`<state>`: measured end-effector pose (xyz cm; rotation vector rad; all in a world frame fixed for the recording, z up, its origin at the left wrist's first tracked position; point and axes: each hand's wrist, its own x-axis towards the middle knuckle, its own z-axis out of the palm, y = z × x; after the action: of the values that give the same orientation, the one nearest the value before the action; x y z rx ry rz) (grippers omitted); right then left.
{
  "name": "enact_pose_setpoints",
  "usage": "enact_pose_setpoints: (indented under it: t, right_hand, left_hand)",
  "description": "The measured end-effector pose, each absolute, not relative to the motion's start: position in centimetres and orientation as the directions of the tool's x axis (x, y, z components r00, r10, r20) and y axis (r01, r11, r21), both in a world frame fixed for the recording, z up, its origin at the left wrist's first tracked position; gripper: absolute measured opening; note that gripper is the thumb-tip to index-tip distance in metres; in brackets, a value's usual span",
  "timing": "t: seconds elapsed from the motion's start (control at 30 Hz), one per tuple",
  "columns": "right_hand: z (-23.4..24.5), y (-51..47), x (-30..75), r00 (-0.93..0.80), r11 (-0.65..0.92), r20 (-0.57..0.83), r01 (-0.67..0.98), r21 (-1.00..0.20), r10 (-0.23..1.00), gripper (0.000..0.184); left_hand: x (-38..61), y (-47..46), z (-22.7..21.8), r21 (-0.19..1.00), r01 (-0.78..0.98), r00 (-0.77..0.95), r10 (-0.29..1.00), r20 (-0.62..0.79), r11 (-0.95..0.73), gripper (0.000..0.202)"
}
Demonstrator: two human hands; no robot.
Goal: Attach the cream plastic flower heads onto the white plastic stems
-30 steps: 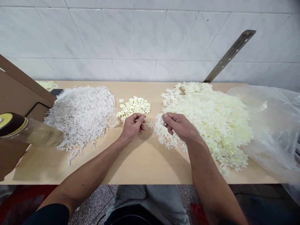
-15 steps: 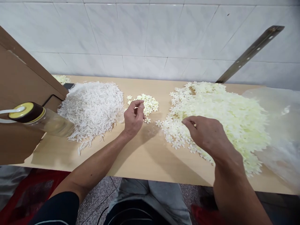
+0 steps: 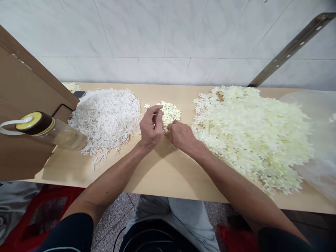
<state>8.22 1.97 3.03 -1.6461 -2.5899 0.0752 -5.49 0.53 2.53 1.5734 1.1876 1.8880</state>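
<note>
My left hand (image 3: pixel 151 128) is raised just in front of a small pile of pale yellow artificial flowers (image 3: pixel 172 111), its fingers curled and the thumb near the forefinger. Whatever it pinches is hidden or too small to name. Close beside it, my right hand (image 3: pixel 182 135) has its fingertips pressed together at the near edge of that small pile; what lies between them cannot be made out. A heap of thin white plastic stems (image 3: pixel 107 117) lies left of my hands. To the right spreads a large heap of pale yellow flower pieces (image 3: pixel 254 129).
A clear bottle (image 3: pixel 69 134) with a yellow and brown lid stands at the left by a cardboard box (image 3: pixel 23 101). A clear plastic bag (image 3: pixel 321 140) lies at the right. A metal bracket (image 3: pixel 288 52) leans against the tiled wall (image 3: pixel 152 31) behind the table (image 3: pixel 162 175).
My right hand has moved left from the large flower heap to the small pile, beside my left hand. My left hand stays in nearly the same place. The view has shifted slightly.
</note>
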Motion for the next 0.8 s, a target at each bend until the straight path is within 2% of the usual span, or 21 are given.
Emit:
enact_pose_setpoints:
  t: [0.1, 0.17, 0.23, 0.3, 0.33, 0.4, 0.5, 0.67, 0.8]
  right_hand:
    - [2.7, 2.5, 8.2, -0.425, 0.427, 0.041, 0.901, -0.075, 0.904, 0.017]
    - [3.5, 2.6, 9.1, -0.42, 0.429, 0.089, 0.894, -0.131, 0.903, 0.018]
    - [4.7, 2.7, 10.7, -0.361, 0.4, 0.196, 0.887, -0.228, 0.912, 0.02]
    - [5.8, 2.6, 12.5, -0.287, 0.41, 0.371, 0.857, -0.313, 0.883, 0.021]
    - [6.2, 2.4, 13.3, -0.258, 0.431, 0.455, 0.841, -0.329, 0.852, 0.022]
    - [6.3, 1.7, 14.4, -0.298, 0.511, 0.533, 0.802, -0.31, 0.792, 0.022]
    - [5.3, 0.4, 14.6, -0.444, 0.639, 0.519, 0.714, -0.287, 0.73, 0.021]
    - [3.5, 0.2, 14.3, -0.455, 0.685, 0.547, 0.642, -0.345, 0.703, 0.021]
    - [3.3, 0.9, 15.1, -0.441, 0.714, 0.584, 0.574, -0.4, 0.682, 0.025]
  left_hand:
    - [-5.3, 0.7, 1.7, 0.777, 0.251, -0.241, 0.74, 0.628, -0.577, 0.027]
    - [-5.0, 0.6, 1.2, 0.77, 0.261, -0.196, 0.75, 0.632, -0.581, 0.027]
    - [-4.5, 0.3, 0.9, 0.792, 0.252, -0.15, 0.786, 0.6, -0.556, 0.029]
    - [-4.0, 0.0, 0.9, 0.853, 0.188, -0.111, 0.853, 0.51, -0.486, 0.032]
    - [-3.8, -0.1, 0.9, 0.894, 0.131, -0.078, 0.894, 0.441, -0.429, 0.034]
    - [-3.4, -0.3, 0.9, 0.963, -0.008, 0.022, 0.962, 0.271, -0.271, 0.039]
    - [-3.0, -0.4, 1.0, 0.985, -0.162, 0.165, 0.983, 0.079, -0.052, 0.047]
    - [-3.0, 0.0, 1.1, 0.951, -0.296, 0.202, 0.979, -0.033, 0.093, 0.043]
    - [-3.4, 0.3, 0.7, 0.909, -0.352, 0.297, 0.948, -0.117, 0.223, 0.041]
